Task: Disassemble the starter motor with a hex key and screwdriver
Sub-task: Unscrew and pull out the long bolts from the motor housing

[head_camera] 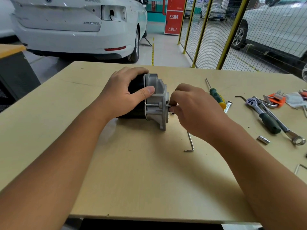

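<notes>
The starter motor lies on its side in the middle of the table, black body to the left, grey cast housing to the right. My left hand wraps over the black body, thumb on the housing. My right hand pinches a long bolt that sticks out of the housing's right face. A silver hex key lies on the table just under my right wrist. A green and yellow screwdriver rests behind my right hand.
At the right of the beige table lie a ratchet wrench, a combination spanner, a socket, an orange hex key set and a black hex key. A white car and a yellow mesh fence stand beyond the table.
</notes>
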Demonstrator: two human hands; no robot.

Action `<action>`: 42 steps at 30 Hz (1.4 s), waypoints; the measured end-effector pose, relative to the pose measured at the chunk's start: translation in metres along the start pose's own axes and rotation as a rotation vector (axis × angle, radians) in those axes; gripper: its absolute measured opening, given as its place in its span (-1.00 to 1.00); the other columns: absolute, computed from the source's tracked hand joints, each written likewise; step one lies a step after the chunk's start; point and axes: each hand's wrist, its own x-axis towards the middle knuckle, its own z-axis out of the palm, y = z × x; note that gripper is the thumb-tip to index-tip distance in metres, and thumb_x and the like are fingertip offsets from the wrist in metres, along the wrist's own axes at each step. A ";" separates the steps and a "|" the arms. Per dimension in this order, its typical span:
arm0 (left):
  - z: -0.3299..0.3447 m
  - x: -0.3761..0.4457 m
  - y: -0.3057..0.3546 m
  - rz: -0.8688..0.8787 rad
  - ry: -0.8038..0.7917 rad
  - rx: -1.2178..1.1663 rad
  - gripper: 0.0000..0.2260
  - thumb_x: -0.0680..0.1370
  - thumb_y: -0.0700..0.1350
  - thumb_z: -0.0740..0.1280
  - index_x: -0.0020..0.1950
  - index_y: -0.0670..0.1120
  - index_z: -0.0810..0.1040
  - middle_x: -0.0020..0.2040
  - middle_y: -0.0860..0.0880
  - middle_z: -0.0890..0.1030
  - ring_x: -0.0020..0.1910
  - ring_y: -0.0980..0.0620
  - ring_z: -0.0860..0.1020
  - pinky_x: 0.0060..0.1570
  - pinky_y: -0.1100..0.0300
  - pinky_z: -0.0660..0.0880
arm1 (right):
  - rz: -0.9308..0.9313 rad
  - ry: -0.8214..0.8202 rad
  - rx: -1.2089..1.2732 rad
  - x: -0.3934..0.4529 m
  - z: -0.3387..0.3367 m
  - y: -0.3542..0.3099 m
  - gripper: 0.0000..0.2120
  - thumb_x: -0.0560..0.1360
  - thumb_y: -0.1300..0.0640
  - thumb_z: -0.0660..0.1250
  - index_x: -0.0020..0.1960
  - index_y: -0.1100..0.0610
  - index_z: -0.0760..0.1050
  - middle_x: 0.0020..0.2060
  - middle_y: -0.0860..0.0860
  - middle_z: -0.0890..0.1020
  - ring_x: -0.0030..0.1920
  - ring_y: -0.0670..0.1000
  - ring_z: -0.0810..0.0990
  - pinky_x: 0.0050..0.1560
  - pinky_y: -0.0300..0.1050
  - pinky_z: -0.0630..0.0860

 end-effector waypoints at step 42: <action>0.000 0.000 -0.006 0.021 -0.001 0.108 -0.19 0.26 0.30 0.53 0.48 0.14 0.46 0.30 0.16 0.50 0.29 0.04 0.37 0.21 0.12 0.33 | 0.042 0.048 0.160 -0.002 0.003 0.006 -0.91 0.58 0.15 0.38 0.04 0.14 0.63 -0.05 0.04 0.57 -0.10 0.09 0.54 -0.08 0.07 0.55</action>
